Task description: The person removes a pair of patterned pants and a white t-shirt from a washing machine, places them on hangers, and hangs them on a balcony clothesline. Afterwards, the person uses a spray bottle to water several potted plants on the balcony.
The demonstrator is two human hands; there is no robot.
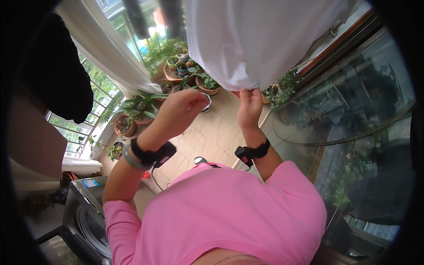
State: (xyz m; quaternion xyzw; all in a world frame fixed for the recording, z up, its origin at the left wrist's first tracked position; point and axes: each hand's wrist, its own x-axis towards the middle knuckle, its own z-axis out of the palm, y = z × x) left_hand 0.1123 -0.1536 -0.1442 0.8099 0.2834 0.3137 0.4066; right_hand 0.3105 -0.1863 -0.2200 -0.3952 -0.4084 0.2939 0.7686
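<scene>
A white cloth garment point(228, 43) hangs from above at the top centre, with a small yellowish mark near its lower edge. My right hand point(250, 104) pinches that lower edge between thumb and fingers. To the left of the cloth, my left hand point(182, 111) is raised with its fingers curled; it does not touch the cloth, and whether anything small lies in its fingers cannot be told. Both wrists carry black straps with small devices.
Potted plants point(125, 124) line the window side and far end of the tiled floor point(208, 135). An open front-loading washing machine point(89, 185) stands lower left. Dark clothing point(63, 73) and a white curtain point(109, 46) hang left. Glass panels point(341, 109) run along the right.
</scene>
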